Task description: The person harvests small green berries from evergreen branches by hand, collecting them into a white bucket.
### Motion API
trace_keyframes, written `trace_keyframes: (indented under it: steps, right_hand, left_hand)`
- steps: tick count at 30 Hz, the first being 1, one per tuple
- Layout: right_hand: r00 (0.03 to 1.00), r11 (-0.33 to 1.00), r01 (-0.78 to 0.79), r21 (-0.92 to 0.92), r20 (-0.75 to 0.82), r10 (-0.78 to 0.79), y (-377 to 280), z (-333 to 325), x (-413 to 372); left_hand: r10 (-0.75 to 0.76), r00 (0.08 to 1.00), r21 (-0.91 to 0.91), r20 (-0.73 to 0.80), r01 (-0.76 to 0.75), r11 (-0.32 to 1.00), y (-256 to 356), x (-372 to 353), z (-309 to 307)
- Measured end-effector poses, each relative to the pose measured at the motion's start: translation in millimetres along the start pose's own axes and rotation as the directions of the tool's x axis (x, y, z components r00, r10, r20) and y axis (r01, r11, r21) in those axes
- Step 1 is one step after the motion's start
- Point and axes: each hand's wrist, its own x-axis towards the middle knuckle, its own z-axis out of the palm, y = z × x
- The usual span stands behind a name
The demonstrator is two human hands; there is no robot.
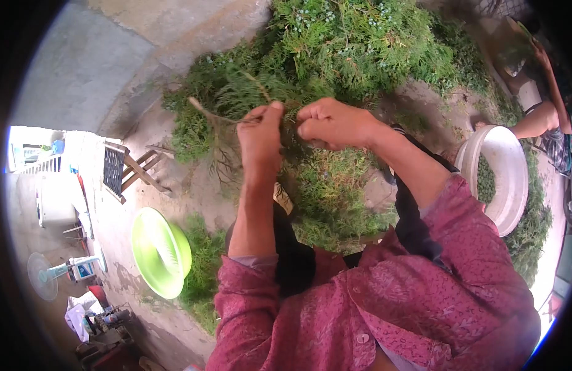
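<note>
My left hand is closed around a cut evergreen branch, whose bare woody end sticks out to the left. Feathery green sprays hang from the branch below and above the fist. Close beside it, my right hand is closed in a pinch near the same sprays. What lies between its fingertips is too small to make out. Beyond both hands rises a big heap of leafy evergreen cuttings, dotted with pale bluish cones or berries. More loose sprigs cover the ground below my hands.
A lime-green basin stands at the left beside a folding stool. To the right is a white bucket with small green pieces inside. Another person's bare leg shows at far right. A fan stands at far left.
</note>
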Motion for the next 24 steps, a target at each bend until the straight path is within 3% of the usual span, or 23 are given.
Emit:
trace_keyframes:
  steps: [1,3,4,6,7,13,17,19,24]
  right_hand:
    - [1.000,1.000,0.003,-0.002,0.005,-0.003,-0.3,2.8,-3.8]
    - [0.973,0.951,-0.092,0.294,0.230,0.023,1.6,6.1,-12.3]
    - [0.971,0.952,-0.090,0.294,0.239,0.018,-0.2,6.2,-15.2]
    - [0.959,0.810,-0.099,0.579,0.273,-0.077,-5.9,5.0,-21.1]
    - [0.959,0.745,-0.087,0.661,0.259,-0.118,-6.2,6.0,-22.1]
    - [0.976,0.751,-0.018,0.660,0.174,-0.129,8.4,4.4,-7.4]
    - [0.997,0.692,-0.019,0.722,0.069,-0.044,-7.6,10.5,-12.7]
    - [0.994,0.644,-0.092,0.760,0.103,0.019,-5.0,8.8,-9.4]
    - [0.975,0.660,-0.223,0.717,0.150,0.166,-2.6,12.2,-9.6]
  left_hand:
    - [0.003,1.000,0.000,-0.006,-0.003,1.000,4.3,3.2,-4.5]
    - [-0.143,0.989,-0.252,-0.048,0.126,0.959,17.0,11.3,-17.3]
    - [-0.140,0.988,-0.249,-0.058,0.121,0.961,19.2,14.2,-23.6]
    - [-0.219,0.975,-0.443,-0.020,0.188,0.877,21.5,19.2,-33.9]
    - [-0.216,0.976,-0.443,-0.030,0.181,0.878,20.6,21.5,-37.4]
    - [-0.198,0.980,-0.428,-0.024,0.169,0.888,18.1,16.0,-30.4]
    - [-0.215,0.968,-0.382,0.130,0.249,0.890,12.3,11.9,-21.9]
    - [-0.164,0.956,-0.343,0.242,0.243,0.908,9.3,9.5,-18.5]
    - [-0.126,0.957,-0.157,0.262,0.171,0.973,23.1,-10.8,-8.0]
